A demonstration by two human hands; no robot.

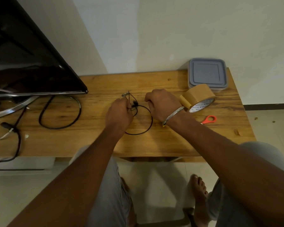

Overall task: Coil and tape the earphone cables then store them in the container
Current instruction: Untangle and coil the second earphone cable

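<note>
A thin black earphone cable (147,126) lies in a loose loop on the wooden table (170,141). My left hand (120,112) pinches a bunch of the cable near its earbuds and plug, which stick out above the fingers. My right hand (162,104) is curled round the other side of the loop. A roll of brown tape (197,97) stands tilted just right of my right wrist. The grey lidded container (206,74) sits shut at the table's back right corner.
Orange-handled scissors (209,119) lie right of my right forearm. A black TV screen (26,63) on a chrome stand fills the left, with thick black cables (61,112) looped on the table below it. A wall runs behind the table.
</note>
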